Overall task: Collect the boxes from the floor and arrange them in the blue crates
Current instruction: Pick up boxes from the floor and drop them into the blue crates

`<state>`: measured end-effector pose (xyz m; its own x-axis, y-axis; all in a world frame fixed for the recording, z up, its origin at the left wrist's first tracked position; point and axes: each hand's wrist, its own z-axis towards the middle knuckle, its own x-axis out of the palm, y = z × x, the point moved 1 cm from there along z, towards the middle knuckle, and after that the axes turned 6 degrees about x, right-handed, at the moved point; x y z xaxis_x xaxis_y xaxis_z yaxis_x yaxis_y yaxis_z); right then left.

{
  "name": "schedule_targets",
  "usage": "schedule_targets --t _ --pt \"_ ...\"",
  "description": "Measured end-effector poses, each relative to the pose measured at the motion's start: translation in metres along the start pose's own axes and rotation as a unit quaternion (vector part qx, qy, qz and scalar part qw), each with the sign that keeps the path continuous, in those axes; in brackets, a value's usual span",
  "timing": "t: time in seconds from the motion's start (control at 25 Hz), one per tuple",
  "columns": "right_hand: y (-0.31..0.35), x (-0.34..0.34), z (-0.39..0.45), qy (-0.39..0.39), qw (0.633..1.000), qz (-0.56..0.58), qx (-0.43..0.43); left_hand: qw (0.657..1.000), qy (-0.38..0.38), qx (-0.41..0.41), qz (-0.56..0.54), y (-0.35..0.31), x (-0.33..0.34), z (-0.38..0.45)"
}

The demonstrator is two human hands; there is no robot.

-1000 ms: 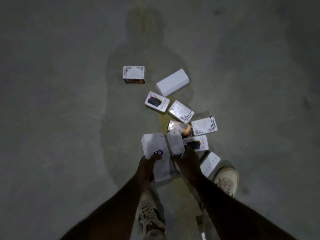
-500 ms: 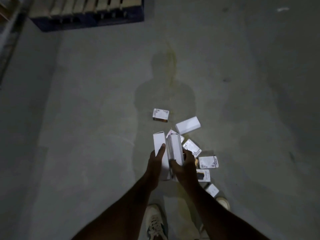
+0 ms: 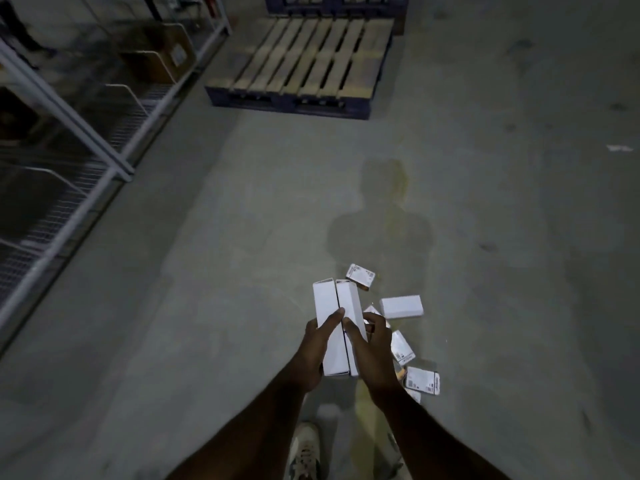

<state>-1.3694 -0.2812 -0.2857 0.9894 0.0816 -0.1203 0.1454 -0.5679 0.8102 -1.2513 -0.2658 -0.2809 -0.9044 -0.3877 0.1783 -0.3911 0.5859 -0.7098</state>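
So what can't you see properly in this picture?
- Head view: no blue crates in sight, only a pallet and shelves.
- The print on the floor boxes is too small and dim to read.
- The right hand hides parts of the boxes beneath it, so their count is unsure.
- The left hand and the right hand cover the lower ends of the two held boxes.
- The shoe is cut off by the bottom edge.

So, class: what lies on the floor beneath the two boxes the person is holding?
Below the two held boxes, gripped by the left hand and right hand, several small boxes lie scattered. Any directly underneath are covered.
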Motion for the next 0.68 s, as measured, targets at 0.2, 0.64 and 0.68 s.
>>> schedule_targets --t 0.2,0.64,0.68 --pt "0.065 0.015 -0.037 0.072 0.996 -0.053 -0.016 0.997 -0.039 0.062 -0.028 -0.052 -0.013 -0.055" --pt "0.145 0.112 -0.122 0.180 0.978 -0.102 -0.030 0.983 -0.093 0.140 -0.072 -0.123 -0.109 -0.152" --pt "0.150 0.127 -0.130 0.182 0.977 -0.102 -0.033 0.982 -0.092 0.145 -0.077 -0.130 -0.124 -0.159"
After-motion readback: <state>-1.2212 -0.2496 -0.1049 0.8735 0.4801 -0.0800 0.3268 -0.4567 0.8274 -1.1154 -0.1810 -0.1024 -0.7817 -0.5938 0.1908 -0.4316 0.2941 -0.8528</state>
